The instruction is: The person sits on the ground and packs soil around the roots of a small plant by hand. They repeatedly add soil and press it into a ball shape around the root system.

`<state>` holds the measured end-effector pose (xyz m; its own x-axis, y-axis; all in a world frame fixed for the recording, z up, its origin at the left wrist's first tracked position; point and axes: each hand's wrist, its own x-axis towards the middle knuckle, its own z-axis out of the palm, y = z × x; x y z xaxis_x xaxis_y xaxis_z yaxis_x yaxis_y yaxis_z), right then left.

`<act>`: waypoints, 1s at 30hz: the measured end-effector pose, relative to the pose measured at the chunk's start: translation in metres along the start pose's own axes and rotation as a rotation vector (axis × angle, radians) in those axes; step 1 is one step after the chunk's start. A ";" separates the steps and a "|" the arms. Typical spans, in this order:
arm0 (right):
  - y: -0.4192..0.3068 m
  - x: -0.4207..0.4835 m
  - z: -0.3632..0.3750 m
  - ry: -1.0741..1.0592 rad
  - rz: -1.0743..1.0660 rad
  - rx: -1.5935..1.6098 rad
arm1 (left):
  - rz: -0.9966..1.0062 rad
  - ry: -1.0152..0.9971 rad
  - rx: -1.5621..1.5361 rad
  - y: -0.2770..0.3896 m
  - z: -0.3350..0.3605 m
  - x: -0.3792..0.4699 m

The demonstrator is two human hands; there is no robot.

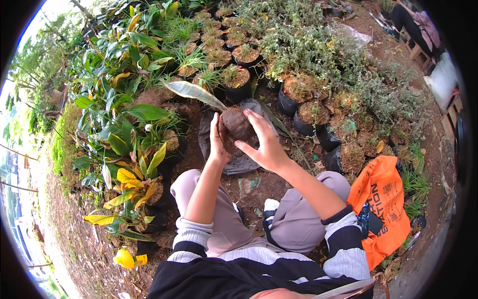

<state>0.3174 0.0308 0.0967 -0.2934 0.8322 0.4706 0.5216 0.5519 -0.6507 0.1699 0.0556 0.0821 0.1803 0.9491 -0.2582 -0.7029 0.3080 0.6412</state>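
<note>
A rounded ball of dark brown soil (238, 123) is held up between my two hands, and a long pale-edged green leaf (194, 93) extends from it to the upper left. My left hand (219, 140) cups the ball from its left side, with soil on the palm. On the right side my right hand (261, 144) rests against the ball, thumb and fingers spread around it. Beneath them a dark plastic sheet (242, 164) lies on the ground between my knees and the potted plants.
Black plant bags (239, 89) of soil and seedlings stand ahead. Leafy plants (138, 112) crowd the left, near a yellow bottle (127, 258). An orange bag (386, 209) with dark items on it lies by my right knee. Another person (418, 26) sits at the far upper right.
</note>
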 end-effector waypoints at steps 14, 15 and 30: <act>-0.006 0.000 0.015 0.085 0.053 -0.037 | 0.101 -0.065 -0.085 -0.018 -0.001 0.002; -0.009 -0.002 0.012 0.077 0.014 -0.181 | 0.108 -0.084 -0.079 -0.019 -0.004 0.005; -0.002 -0.006 0.012 -0.003 -0.013 -0.150 | 0.053 -0.096 -0.079 -0.022 -0.015 0.011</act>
<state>0.3084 0.0260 0.0879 -0.3033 0.8255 0.4759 0.6316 0.5481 -0.5483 0.1770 0.0584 0.0537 0.2037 0.9671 -0.1526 -0.7645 0.2545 0.5922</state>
